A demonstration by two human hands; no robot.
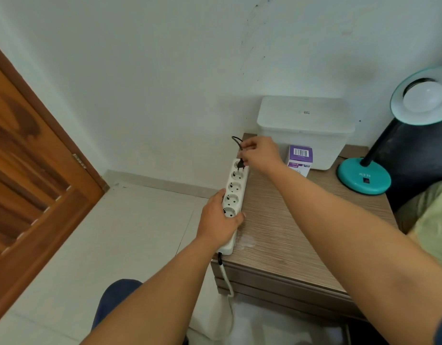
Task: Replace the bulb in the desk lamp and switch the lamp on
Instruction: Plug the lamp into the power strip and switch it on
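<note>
Fingers [247, 145] of the right hand [261, 153] pinch a black plug [241, 164] at the far socket of a white power strip [233, 195], just above centre frame. Left hand [218, 221] grips the strip's near half, fingers wrapped over it, along the worktop [289, 220] edge. At right stands the teal desk lamp [364, 175], a white bulb [424, 98] in its shade, near a purple bulb box [300, 158] and white lidded bin [304, 125].
</note>
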